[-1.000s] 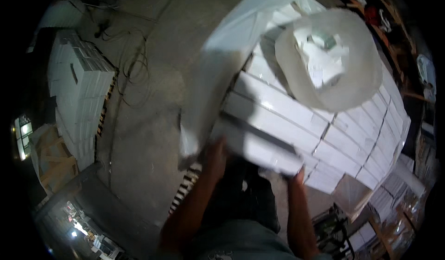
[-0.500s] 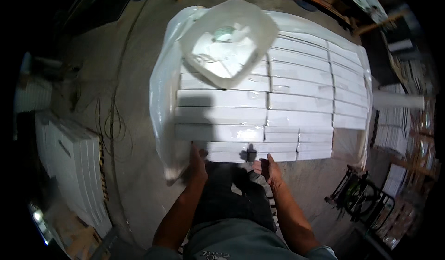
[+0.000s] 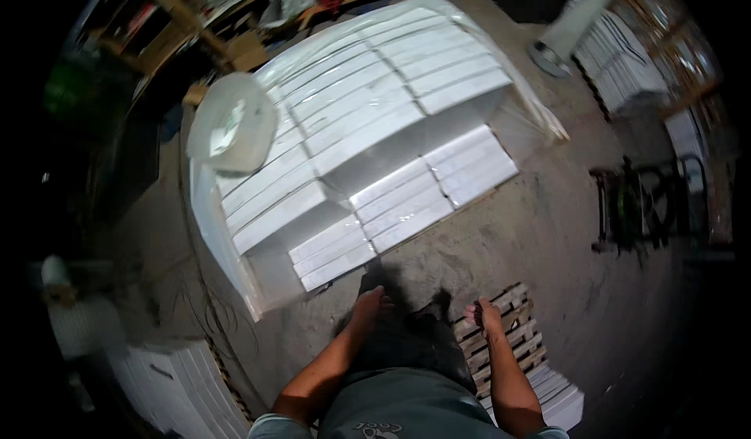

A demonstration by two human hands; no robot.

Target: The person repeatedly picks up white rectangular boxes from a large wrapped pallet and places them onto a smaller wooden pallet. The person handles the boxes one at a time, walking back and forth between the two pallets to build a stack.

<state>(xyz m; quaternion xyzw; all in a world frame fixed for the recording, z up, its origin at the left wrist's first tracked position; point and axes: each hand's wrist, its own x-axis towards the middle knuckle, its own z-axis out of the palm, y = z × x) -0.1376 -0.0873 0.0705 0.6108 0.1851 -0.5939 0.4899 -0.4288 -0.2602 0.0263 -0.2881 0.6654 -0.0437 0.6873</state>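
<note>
My left hand [image 3: 371,306] hangs free in front of my dark trousers, fingers loosely apart, with nothing seen in it. To the right, my right hand [image 3: 486,314] is above a wooden pallet [image 3: 504,329]; its fingers are half bent and a dark gap shows between them and the thumb. Neither hand touches the large stack of long white boxes [image 3: 344,95] ahead, which is wrapped in clear film. Along the stack's near side, a lower layer of white boxes [image 3: 407,212] lies exposed. A translucent tub [image 3: 254,146] with white scraps sits on the stack's left end.
More white boxes [image 3: 540,396] lie on the pallet near my right. A white panel stack [image 3: 188,376] stands at lower left. At right is a black wheeled frame [image 3: 649,204]; beyond it, a pale column [image 3: 579,21]. Shelving [image 3: 242,48] lines the back. A cable [image 3: 207,306] loops on the floor.
My view has swung to the right, and the stack now appears tilted and farther off. Both hands have come away from the stack's near edge. The pallet by my right hand has come into view.
</note>
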